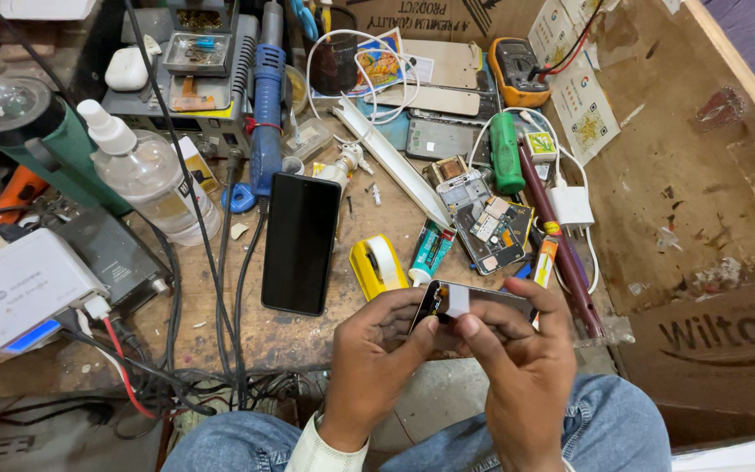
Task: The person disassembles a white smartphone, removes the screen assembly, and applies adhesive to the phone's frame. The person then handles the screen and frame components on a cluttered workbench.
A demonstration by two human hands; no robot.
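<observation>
Head view: a small phone part (469,301) is gripped between both hands above the near edge of the surface (308,336), over the lap. Left hand (377,354) is closed on its left end, right hand (517,354) on its right; its underside is hidden by fingers. A clear bottle (155,179) is seen holding liquid. Little bare room is left between black phone (301,242), yellow tape dispenser (377,265) and cables.

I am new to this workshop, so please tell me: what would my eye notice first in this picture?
First, the two hands at the bottom centre: the left hand and right hand together hold an opened phone. Just above and left, a black phone lies screen up beside a yellow tape dispenser. A clear spray bottle stands at the left.
</observation>
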